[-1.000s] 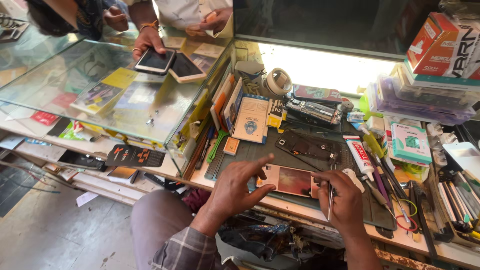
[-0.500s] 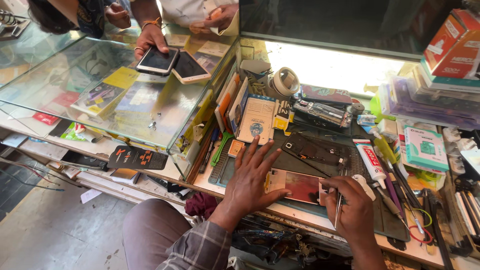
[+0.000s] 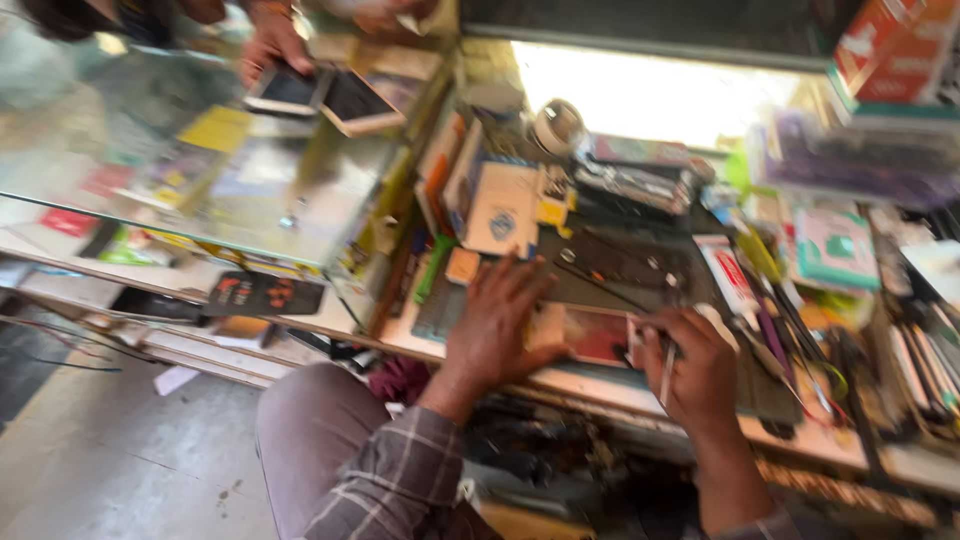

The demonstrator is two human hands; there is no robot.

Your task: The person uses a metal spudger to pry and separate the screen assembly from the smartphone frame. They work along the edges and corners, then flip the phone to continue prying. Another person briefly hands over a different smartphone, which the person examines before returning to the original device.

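Though blurred, phone (image 3: 592, 333) under left fingers (image 3: 520, 290).

Glass display counter (image 3: 180, 200) occupies the upper left; cluttered wooden workbench (image 3: 600, 385) adjoins it on the right. Grey concrete floor (image 3: 110, 460) lies below; bright daylight (image 3: 650, 90) enters behind the bench.

We see a glossy glass counter top (image 3: 150, 170), a glossy reddish phone panel (image 3: 590, 333) on a matt dark work mat (image 3: 620, 262), a thin metal tool (image 3: 667, 380) and a woven plaid cloth sleeve (image 3: 400, 480).
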